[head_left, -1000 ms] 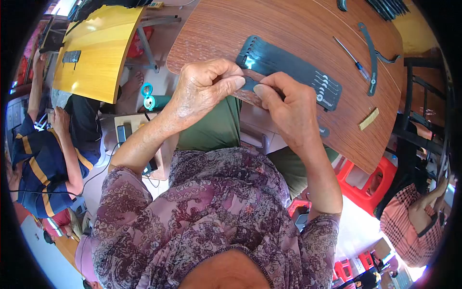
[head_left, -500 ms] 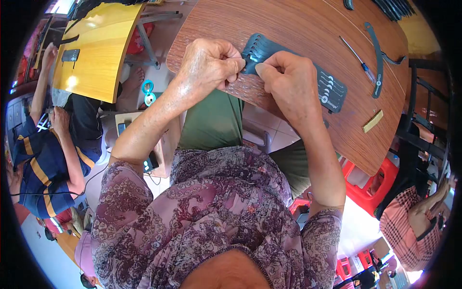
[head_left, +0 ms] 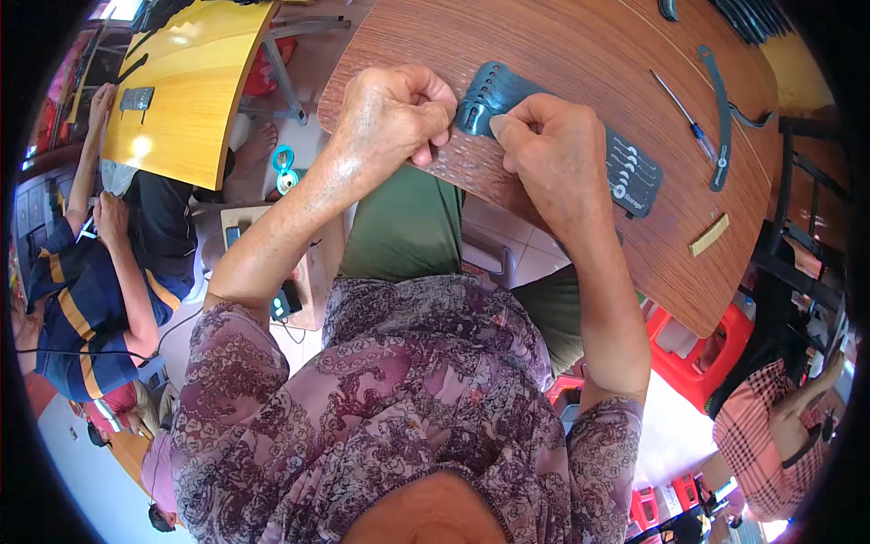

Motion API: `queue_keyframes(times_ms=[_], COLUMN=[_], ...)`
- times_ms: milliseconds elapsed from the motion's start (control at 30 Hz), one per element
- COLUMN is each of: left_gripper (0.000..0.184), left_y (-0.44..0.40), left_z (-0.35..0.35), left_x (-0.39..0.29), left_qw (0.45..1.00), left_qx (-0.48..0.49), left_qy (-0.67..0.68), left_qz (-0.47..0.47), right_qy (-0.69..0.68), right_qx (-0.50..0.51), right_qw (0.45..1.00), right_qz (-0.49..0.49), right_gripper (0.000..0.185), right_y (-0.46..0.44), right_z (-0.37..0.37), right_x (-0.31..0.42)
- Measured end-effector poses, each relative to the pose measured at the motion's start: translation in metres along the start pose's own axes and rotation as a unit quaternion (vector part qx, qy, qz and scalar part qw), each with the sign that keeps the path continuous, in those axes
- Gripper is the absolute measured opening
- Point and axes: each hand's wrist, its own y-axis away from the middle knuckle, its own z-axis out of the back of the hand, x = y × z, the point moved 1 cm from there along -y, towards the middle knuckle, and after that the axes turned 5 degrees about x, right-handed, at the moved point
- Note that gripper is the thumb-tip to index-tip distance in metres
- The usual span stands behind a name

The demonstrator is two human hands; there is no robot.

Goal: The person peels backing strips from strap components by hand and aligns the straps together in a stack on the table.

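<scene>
A dark blue-green flat strap (head_left: 518, 86) lies across the wooden table near its front edge. Its left end has a row of slots, and white crescent marks and lettering are printed on its right part. My right hand (head_left: 557, 145) is closed over the strap's middle, thumb and fingers pinching near the slotted end. Just left of that end, my left hand (head_left: 399, 113) hovers with fingers curled and pressed together, apart from the strap. Whatever it may hold is hidden behind the fingers.
On the wooden table (head_left: 580, 36) lie a screwdriver (head_left: 696, 130), a curved dark strap (head_left: 719, 118) and a small yellowish block (head_left: 709, 234). More dark straps (head_left: 750, 18) are stacked at the far right. A co-worker sits at a yellow table (head_left: 181, 100). A red stool (head_left: 702, 381) stands right.
My left hand has drawn slightly left, away from the strap's slotted end, uncovering it. My right hand keeps its hold on the strap.
</scene>
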Motion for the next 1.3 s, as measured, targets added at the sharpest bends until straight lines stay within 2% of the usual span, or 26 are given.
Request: queue_keyframes(times_ms=[67,167,233,267,500,767,1300], left_gripper=[0.014,0.017,0.023,0.024,0.023,0.022,0.021], left_y=[0.005,0.012,0.015,0.015,0.018,0.016,0.018], left_z=[-0.001,-0.005,-0.010,-0.012,-0.014,-0.014,-0.015], left_x=[0.002,0.007,0.011,0.011,0.008,0.012,0.010], left_qw=[0.999,0.997,0.963,0.954,0.947,0.922,0.928], left_qx=[-0.014,-0.054,-0.085,-0.091,-0.097,-0.121,-0.118], left_qy=[0.031,-0.007,-0.164,-0.188,-0.220,-0.254,-0.255], left_qz=[-0.009,-0.049,-0.198,-0.215,-0.214,-0.266,-0.246], right_qy=[0.011,0.006,0.007,0.009,0.013,0.009,0.027], right_qx=[0.003,0.012,0.014,0.015,0.016,0.012,0.006], right_qw=[1.000,1.000,1.000,1.000,1.000,1.000,0.999], right_qz=[-0.003,-0.007,-0.009,-0.010,-0.009,-0.003,0.017], right_gripper=[0.021,0.022,0.022,0.022,0.022,0.020,0.020], right_y=[0.000,0.000,-0.001,-0.002,-0.002,-0.001,-0.003], right_z=[0.001,0.001,0.001,0.001,0.002,0.000,-0.002], right_x=[0.001,0.001,0.000,0.000,0.003,0.005,0.003])
